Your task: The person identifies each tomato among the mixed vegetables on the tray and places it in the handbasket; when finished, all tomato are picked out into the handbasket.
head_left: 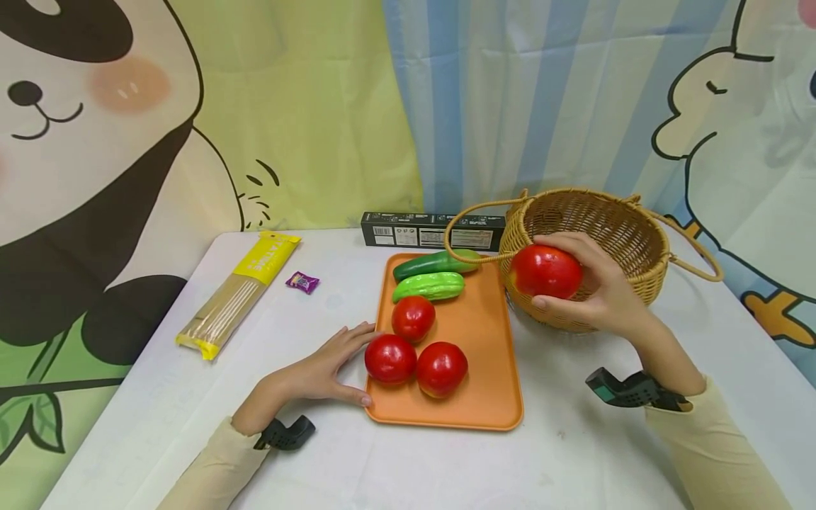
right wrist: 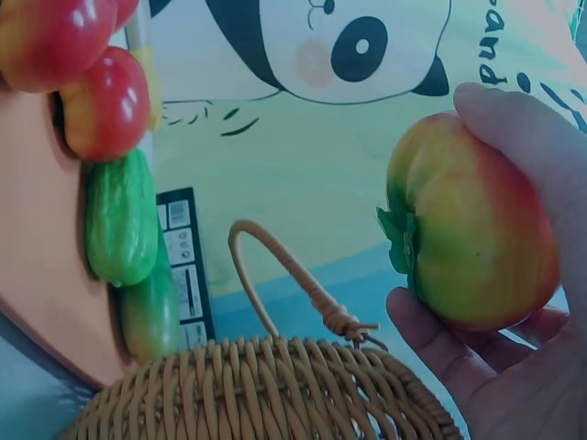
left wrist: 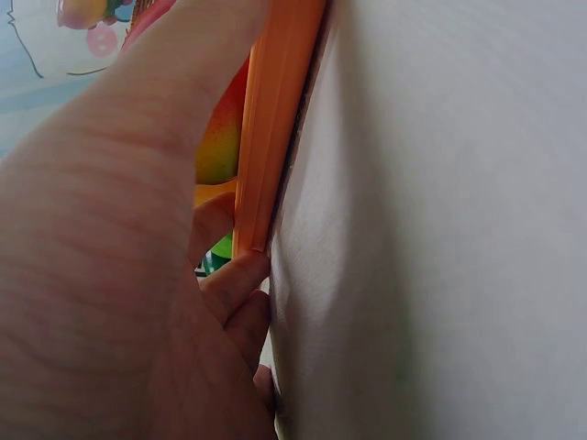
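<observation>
My right hand grips a red tomato between thumb and fingers, in front of the wicker basket. In the right wrist view the tomato shows a yellow-green top with green leaves. My left hand touches the left edge of an orange tray, fingers spread and thumb at its near corner. On the tray, three tomatoes lie grouped near that hand. Behind them are a light green, bumpy cucumber-like vegetable and a darker green one, partly crossed by the basket's handle.
A yellow-banded pack of noodles lies at the left of the white table, with a small purple wrapped candy beside it. Behind the tray stands a long black box. A printed cloth curtain hangs behind the table.
</observation>
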{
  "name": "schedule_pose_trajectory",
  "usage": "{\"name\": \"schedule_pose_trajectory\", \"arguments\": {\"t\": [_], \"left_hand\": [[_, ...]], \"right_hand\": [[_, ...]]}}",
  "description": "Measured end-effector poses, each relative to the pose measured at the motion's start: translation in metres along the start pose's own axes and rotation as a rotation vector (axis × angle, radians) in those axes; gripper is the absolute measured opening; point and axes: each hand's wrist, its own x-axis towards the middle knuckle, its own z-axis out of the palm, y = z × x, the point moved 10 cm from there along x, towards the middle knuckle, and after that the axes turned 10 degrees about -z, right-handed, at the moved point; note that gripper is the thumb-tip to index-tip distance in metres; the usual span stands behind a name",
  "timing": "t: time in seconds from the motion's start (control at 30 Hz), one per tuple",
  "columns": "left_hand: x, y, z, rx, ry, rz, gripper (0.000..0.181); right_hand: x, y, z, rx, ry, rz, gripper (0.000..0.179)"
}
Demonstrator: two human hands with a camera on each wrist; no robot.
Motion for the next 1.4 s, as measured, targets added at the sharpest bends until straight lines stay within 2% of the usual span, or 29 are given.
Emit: {"name": "schedule_pose_trajectory", "arguments": {"t": [0.13, 0.27, 0.53, 0.67, 0.77, 1.03, 1.23, 1.4], "left_hand": [[-0.002, 0.001, -0.002, 0.011, 0.016, 0.026, 0.099], [-0.002, 0.001, -0.001, 0.004, 0.01, 0.021, 0.098], [0.004, 0.004, 0.003, 0.0, -0.017, 0.013, 0.097], [0.006, 0.0, 0.004, 0.009, -0.012, 0.002, 0.098], [0.004, 0.0, 0.002, 0.02, -0.004, 0.008, 0.098], [0.002, 0.002, -0.001, 0.018, -0.006, 0.01, 0.099], [0.003, 0.003, 0.0, 0.006, -0.013, 0.009, 0.098], [0.002, 0.0, 0.001, 0.003, -0.013, -0.001, 0.099]], "right_hand": [[0.0, 0.005, -0.005, 0.02, 0.036, 0.015, 0.08], [-0.001, 0.009, -0.013, 0.023, 0.08, 0.028, 0.078], [-0.009, 0.015, -0.039, -0.059, 0.1, 0.073, 0.08], [-0.006, 0.019, -0.048, -0.101, 0.095, 0.086, 0.079], [-0.001, 0.026, -0.05, -0.153, 0.077, 0.116, 0.078], [0.003, 0.053, -0.054, -0.237, -0.005, 0.314, 0.071], [0.005, 0.068, -0.054, -0.298, -0.079, 0.408, 0.068], [0.007, 0.077, -0.05, -0.336, -0.137, 0.45, 0.068]]}}
